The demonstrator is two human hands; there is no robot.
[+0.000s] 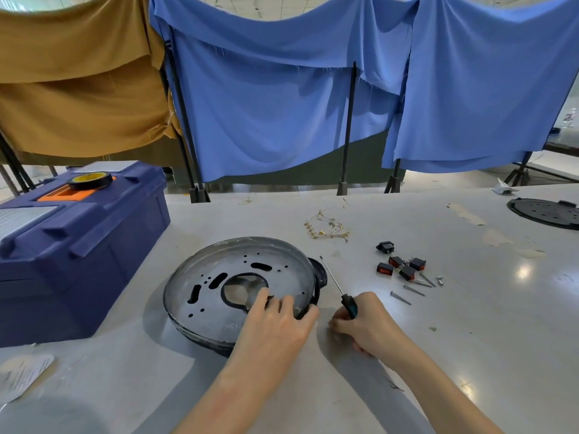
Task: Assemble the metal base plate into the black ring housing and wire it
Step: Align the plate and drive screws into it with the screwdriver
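Head view showed the left hand [275, 321] laid on the near-right part of the metal base plate [203, 264]. Its fingers were nearly straight and spread on the metal, and its thumb was against the outer edge of the black ring housing [319, 272]. The plate sat inside the housing, of which only a dark rim showed around it. This hold appeared intended to keep plate and housing from shifting on the tabletop [470, 324].

Just to the right of that hand, the right hand [369, 327] rested on the tabletop. Its fingers were curled round the handle of a screwdriver [348, 303], whose shaft pointed away from the hand with the tip clear of the plate. No screw was visible at the tip, so the tool was judged to be held ready rather than driving.

Beyond the right hand, slightly to its right, lay loose screws [413, 291] and rocker switches [407, 272], presumably staged within reach. Wire leads [327, 227] lay farther ahead of both hands, apart from the plate, so wiring looked not yet begun. A blue toolbox [78, 255] stood well to the left of the left hand.
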